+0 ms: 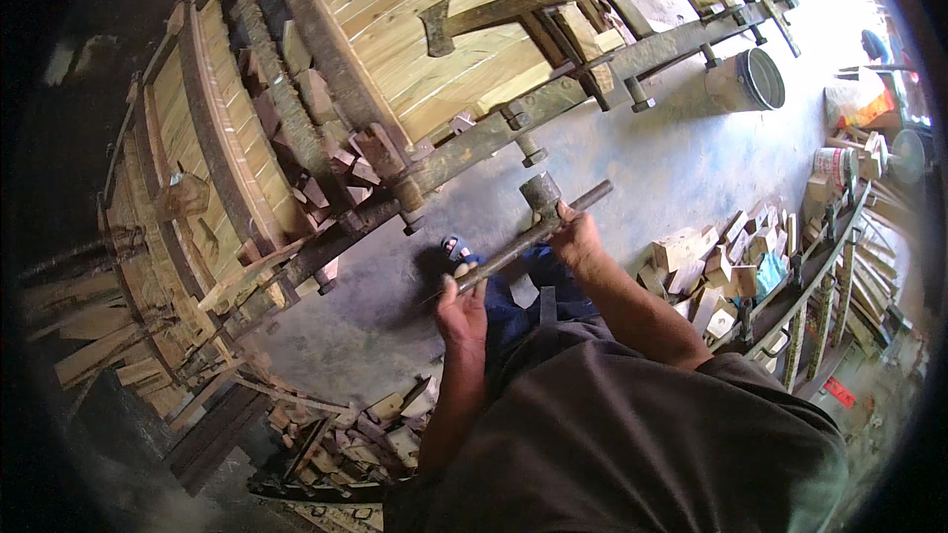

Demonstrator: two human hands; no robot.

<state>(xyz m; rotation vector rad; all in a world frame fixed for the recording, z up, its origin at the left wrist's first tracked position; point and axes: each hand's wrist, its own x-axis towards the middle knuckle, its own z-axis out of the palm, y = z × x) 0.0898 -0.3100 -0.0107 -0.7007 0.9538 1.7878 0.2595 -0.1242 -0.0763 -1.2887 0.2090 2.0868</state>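
Across the front of my body I hold a T-handle socket wrench, a long round metal bar with a thick round socket on it. My right hand is closed around the bar just beside the socket. At the bar's lower left end, my left hand grips it between thumb and fingers. Beyond the wrench runs a long metal clamp beam with several bolts sticking out toward me; the nearest bolt stands apart from the socket.
Joined wood boards lie clamped behind the beam, with a hatchet on top. A bucket stands on the floor at far right. Wood blocks are piled at right and lower left. A metal rack borders the right side.
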